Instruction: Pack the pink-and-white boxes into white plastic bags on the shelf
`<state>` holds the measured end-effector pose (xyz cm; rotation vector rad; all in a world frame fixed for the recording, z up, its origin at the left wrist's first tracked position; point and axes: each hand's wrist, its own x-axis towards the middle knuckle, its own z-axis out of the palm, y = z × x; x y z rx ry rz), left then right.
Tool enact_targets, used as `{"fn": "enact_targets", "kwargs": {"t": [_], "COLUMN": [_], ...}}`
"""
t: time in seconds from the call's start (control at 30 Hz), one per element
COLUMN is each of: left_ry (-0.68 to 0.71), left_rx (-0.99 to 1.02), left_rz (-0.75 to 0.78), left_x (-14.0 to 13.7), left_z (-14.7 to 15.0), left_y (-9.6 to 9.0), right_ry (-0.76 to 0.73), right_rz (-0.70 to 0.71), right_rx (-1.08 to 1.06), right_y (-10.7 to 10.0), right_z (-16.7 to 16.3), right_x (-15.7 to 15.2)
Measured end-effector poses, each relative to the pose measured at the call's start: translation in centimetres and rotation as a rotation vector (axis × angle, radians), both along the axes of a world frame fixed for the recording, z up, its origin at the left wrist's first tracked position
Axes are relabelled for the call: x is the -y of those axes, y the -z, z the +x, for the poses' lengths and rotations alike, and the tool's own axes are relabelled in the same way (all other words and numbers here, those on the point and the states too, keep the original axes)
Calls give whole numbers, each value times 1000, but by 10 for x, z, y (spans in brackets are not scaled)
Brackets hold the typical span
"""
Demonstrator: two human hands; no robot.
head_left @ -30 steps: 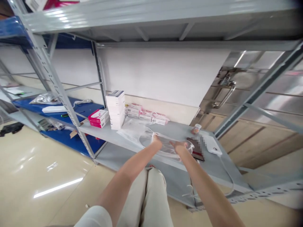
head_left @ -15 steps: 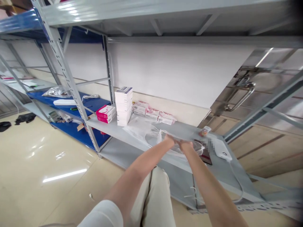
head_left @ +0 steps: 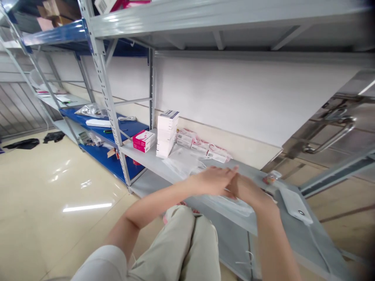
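My left hand (head_left: 215, 180) lies with its fingers stretched out and laid across the fingers of my right hand (head_left: 249, 190), above the grey shelf board (head_left: 315, 242). Both hands are somewhat blurred. The right fingers are largely covered, so their grip does not show. Under and beyond the hands lies thin clear plastic (head_left: 183, 160), like a bag. More pale, see-through film (head_left: 234, 205) shows below the hands by the front edge; whether it is the same piece I cannot tell. Part of a dark flat object is hidden behind my right hand.
Left of the hands stand a tall stack of white boxes (head_left: 167, 134) and a pink-and-white box (head_left: 144, 141). Several wrapped white-and-pink packs (head_left: 202, 145) line the wall. At right are a small clear container (head_left: 272, 177) and a white device (head_left: 295, 205) with a cable.
Both hands have been pinching the clear plastic and now overlap above it, left fingers extended over the right. The plastic sits lower, behind the hands. The view has shifted, moving the shelves rightward.
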<state>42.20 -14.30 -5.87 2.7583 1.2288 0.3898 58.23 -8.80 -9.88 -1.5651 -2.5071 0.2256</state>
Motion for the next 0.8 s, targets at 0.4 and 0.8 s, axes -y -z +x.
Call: {"fn": "enact_targets", "kwargs": {"t": [0.4,0.8], "left_ry": [-987,-830], "left_rx": [-188,-291], "left_rz": [185,243], "left_x": [-70,-86], "left_z": [-276,-349], "left_y": [84,130], "right_ry": [-647,-592], "right_rz": [-143,162], "right_rx": [-254,24], "right_y": [37,66], "right_z": [-234,-346], "right_x": [-28,-53]}}
